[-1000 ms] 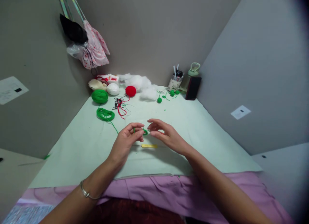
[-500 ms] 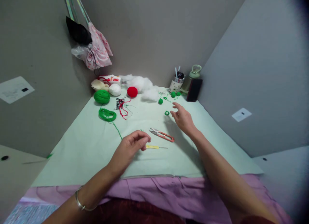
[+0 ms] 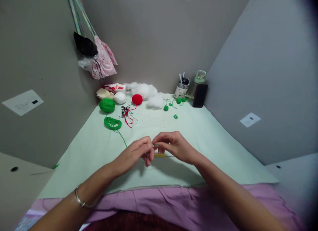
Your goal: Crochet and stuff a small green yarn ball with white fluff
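Observation:
My left hand (image 3: 139,153) is closed in a pinch on the green yarn (image 3: 121,137), whose strand runs back to a loose green coil (image 3: 112,123). Fingertip to fingertip with it, my right hand (image 3: 174,144) also pinches; a short bit of green shows between the two. Below the fingers a crochet hook (image 3: 159,155) with a yellow handle lies on the table, partly covered by my hands. The thread snips that lay beside it are hidden behind my right hand. Farther off, a small green ring of yarn (image 3: 175,116) rests on the pale cloth.
Along the back stand a green yarn ball (image 3: 107,105), a white ball (image 3: 120,98), a red ball (image 3: 137,99) and white stuffing (image 3: 144,91). Small green balls (image 3: 179,100), a pen cup (image 3: 181,90), a bottle (image 3: 198,79) and a phone (image 3: 200,95) are at back right.
My right hand has come back from near the small green ring to meet my left hand, and its fingers have closed. The ring stays on the table. The view has shifted slightly.

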`<action>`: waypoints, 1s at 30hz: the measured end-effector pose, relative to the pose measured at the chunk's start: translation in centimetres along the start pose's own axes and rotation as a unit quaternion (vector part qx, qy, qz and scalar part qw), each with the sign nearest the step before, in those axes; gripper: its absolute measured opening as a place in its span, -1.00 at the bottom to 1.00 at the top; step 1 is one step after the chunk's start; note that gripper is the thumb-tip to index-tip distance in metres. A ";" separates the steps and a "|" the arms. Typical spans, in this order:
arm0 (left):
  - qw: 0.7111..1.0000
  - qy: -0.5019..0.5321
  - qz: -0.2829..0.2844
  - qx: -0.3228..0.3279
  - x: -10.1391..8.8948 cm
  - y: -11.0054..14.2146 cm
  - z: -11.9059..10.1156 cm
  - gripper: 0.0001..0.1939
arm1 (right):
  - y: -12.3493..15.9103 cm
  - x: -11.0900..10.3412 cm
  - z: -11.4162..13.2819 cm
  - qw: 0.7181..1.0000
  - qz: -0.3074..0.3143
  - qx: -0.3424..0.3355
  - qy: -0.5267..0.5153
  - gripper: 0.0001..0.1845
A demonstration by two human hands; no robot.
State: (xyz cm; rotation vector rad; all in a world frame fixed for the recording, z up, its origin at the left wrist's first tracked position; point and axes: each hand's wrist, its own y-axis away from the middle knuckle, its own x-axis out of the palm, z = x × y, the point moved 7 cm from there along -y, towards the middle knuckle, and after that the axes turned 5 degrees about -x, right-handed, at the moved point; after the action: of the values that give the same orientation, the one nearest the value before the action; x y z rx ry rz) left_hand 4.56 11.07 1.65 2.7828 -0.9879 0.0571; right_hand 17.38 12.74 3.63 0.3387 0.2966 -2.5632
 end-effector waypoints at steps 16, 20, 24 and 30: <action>0.999 -0.030 -0.014 -0.001 -5.3 -4.4 -1.9 -0.75 | -2.7 -1.4 -1.0 0.997 -0.048 0.013 0.054 -0.61; 0.997 -0.032 -0.065 0.021 -5.9 -5.3 -2.5 -0.78 | -3.1 -1.1 -1.2 0.995 -0.007 0.039 0.096 -0.66; 0.999 -0.003 -0.046 0.024 -5.8 -5.8 -3.2 -0.80 | -3.7 -0.8 -3.2 0.996 -0.007 0.085 0.028 -0.72; 0.919 -0.304 -0.230 0.097 -14.2 -6.5 -7.6 -0.89 | -4.2 -1.5 -4.5 0.988 -0.050 0.107 -0.097 -0.69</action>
State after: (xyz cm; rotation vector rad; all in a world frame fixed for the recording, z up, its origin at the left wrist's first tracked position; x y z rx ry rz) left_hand -2.21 26.27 6.60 3.2082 -0.3926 -0.8633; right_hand 17.23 18.20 0.41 0.1514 -0.0360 -2.7076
